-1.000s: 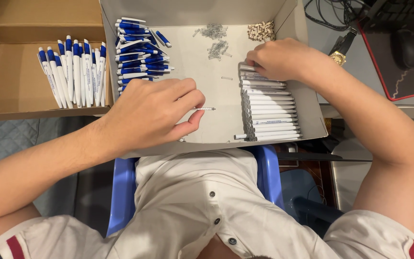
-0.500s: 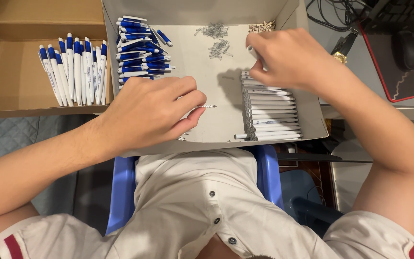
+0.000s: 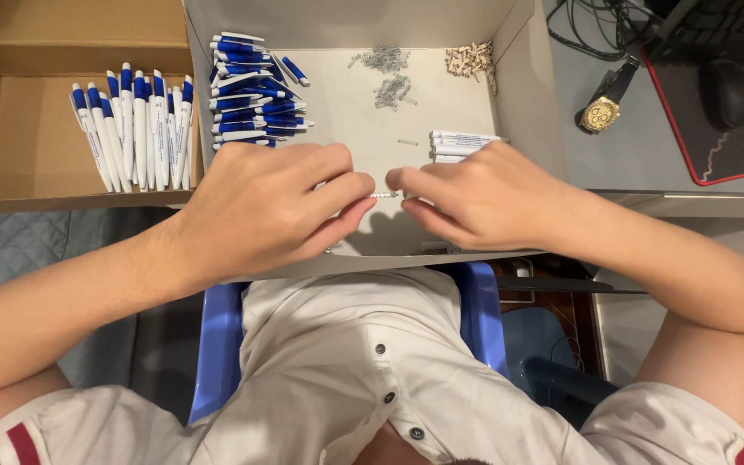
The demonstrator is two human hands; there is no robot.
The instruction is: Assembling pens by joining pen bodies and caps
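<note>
A small metal spring (image 3: 383, 195) is pinched between the fingertips of the left hand (image 3: 260, 211) and the right hand (image 3: 475, 194), both closed on it, above the floor of a shallow white box (image 3: 514, 95). In that box, a heap of blue-and-white pen halves (image 3: 251, 90) is seen at the far left, loose springs (image 3: 387, 76) in the middle at the back, and small beige parts (image 3: 468, 58) at the far right. White pen barrels (image 3: 462, 142) are stacked just behind the right hand. A brown cardboard box (image 3: 10, 146) to the left holds a row of finished blue-and-white pens (image 3: 135, 129). A gold wristwatch (image 3: 600, 112) lies on the grey desk.
</note>
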